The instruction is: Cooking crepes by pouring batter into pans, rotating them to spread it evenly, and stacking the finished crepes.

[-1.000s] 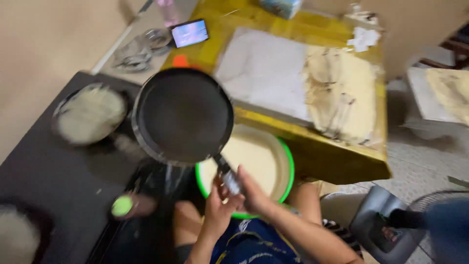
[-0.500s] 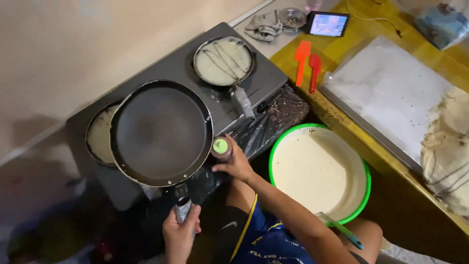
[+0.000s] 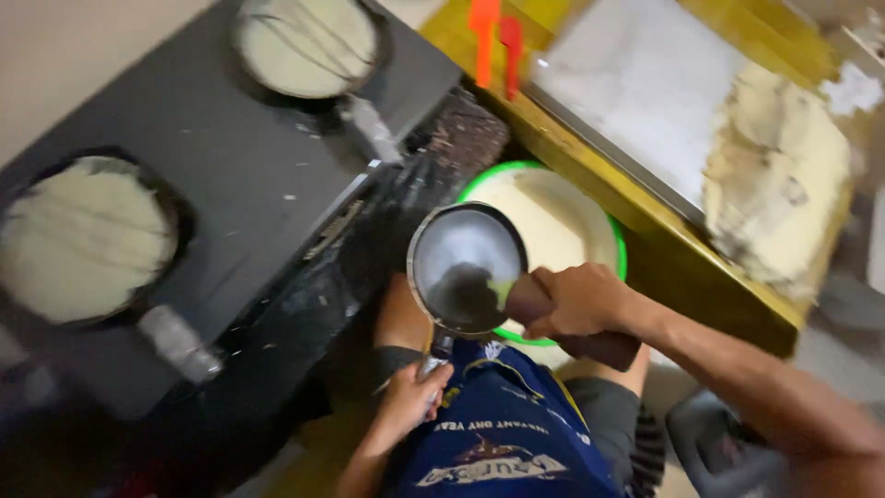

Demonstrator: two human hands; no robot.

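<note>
Now, line by line:
Left hand: the left hand (image 3: pixel 412 397) is curling shut around the handle of a small dark frying pan (image 3: pixel 467 267), low in view just above the blue apron (image 3: pixel 502 433).
Frying pan: it is hanging over the person's lap, tilted toward the camera, its far rim overlapping the green basin (image 3: pixel 553 198).
Right hand: the right hand (image 3: pixel 576 300) is closing around a dark brown bottle (image 3: pixel 590 346) and is pressing its pale green tip against the inside of the pan.
Green basin: it is sitting beside the yellow surface (image 3: pixel 645 212), filled with pale batter.
Stove: the dark stove (image 3: pixel 249 175) is carrying two more pans (image 3: pixel 88 240), each holding a pale round crepe.
Yellow surface: it is bearing a white sheet (image 3: pixel 645 101), a stack of cooked crepes (image 3: pixel 779 175) and two orange spatulas (image 3: pixel 493 41).
</note>
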